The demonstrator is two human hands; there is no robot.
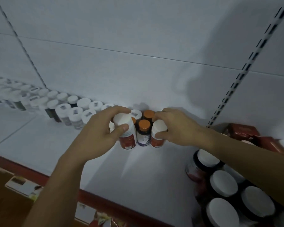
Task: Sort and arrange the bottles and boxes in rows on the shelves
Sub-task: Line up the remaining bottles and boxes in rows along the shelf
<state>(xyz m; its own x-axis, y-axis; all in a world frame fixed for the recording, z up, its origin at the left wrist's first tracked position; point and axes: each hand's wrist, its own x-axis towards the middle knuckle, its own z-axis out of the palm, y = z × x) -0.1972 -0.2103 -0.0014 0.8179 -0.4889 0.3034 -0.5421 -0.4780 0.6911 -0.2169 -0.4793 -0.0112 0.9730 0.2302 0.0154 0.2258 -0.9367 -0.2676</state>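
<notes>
Centrally, left hand closed on white-capped red bottle, right hand closed on matching bottle, orange-capped bottle between, labels blurred, right-side jars partly cut off.

A white cap and a red label are seen on the left bottle and on the right bottle. An orange cap and a dark body with a blue-purple label are seen on the middle bottle. The shelf is coloured white, with a red front edge. White lids are seen on the dark jars. The boxes are coloured dark red.
</notes>
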